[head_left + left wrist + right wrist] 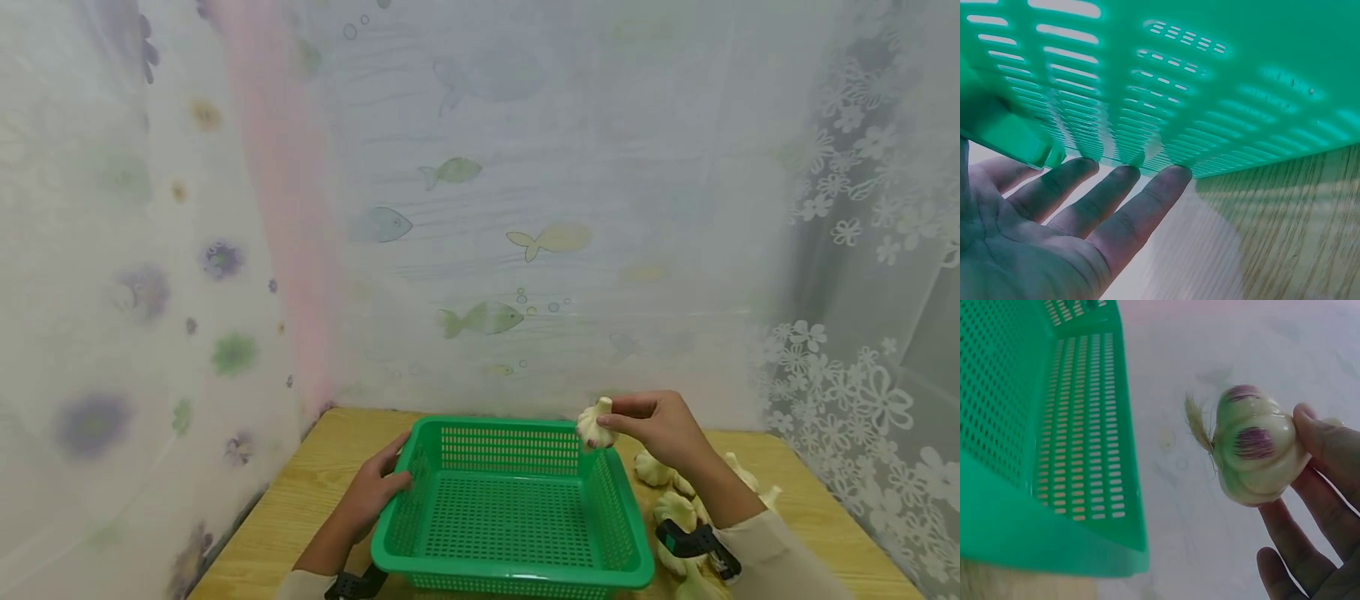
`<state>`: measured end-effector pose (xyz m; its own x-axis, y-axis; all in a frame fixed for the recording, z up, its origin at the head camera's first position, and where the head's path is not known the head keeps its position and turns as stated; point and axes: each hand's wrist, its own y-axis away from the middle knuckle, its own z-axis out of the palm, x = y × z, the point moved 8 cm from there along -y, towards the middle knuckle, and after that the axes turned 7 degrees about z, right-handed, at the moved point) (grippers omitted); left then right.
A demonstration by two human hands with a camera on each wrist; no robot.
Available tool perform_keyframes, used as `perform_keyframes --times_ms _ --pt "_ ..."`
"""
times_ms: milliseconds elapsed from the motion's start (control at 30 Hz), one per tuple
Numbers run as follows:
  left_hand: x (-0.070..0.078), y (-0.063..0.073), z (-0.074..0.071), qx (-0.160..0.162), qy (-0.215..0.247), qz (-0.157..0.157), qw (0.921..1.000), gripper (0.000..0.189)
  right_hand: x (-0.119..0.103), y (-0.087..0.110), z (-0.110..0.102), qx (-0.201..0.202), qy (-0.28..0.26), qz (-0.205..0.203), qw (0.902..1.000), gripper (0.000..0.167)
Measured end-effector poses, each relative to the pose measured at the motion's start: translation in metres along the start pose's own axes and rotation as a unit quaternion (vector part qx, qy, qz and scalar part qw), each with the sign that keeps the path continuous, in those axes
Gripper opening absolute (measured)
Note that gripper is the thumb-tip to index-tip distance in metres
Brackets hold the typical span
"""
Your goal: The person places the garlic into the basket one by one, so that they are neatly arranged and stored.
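Basket (510,571) stands between the hands: left hand (366,497) grasping its left rim, right hand (667,429) pinching a garlic bulb (590,427) left of the palm, near the far right corner, apart from the rim, stem upward.

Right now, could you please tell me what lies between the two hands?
In the head view, the green basket lies between the left hand, at its rim, and the right hand, which pinches a garlic bulb.

Pale fish-print sheet (480,250) is hanging behind, pink band (273,167) is running down beside it, flower-print sheets (851,350) are flanking left and right, wood-grain table (322,467) is standing below
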<state>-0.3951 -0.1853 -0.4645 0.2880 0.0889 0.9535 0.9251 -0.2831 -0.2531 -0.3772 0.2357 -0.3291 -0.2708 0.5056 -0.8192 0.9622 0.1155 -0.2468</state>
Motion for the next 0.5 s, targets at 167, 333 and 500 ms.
perform_keyframes --times_ms 167,333,500 --pt "-0.002 -0.008 -0.004 -0.005 0.003 0.000 1.0000 0.082 -0.005 -0.015 0.019 -0.010 -0.010 -0.009 0.9999 0.042" --pt "-0.005 -0.016 -0.008 -0.018 0.010 -0.002 0.9998 0.082 -0.006 -0.032 0.039 -0.025 -0.030 -0.008 0.9992 0.037" --pt "-0.010 -0.025 -0.012 -0.024 0.008 -0.001 0.9997 0.082 -0.004 -0.046 0.059 -0.038 -0.047 -0.001 0.9982 0.033"
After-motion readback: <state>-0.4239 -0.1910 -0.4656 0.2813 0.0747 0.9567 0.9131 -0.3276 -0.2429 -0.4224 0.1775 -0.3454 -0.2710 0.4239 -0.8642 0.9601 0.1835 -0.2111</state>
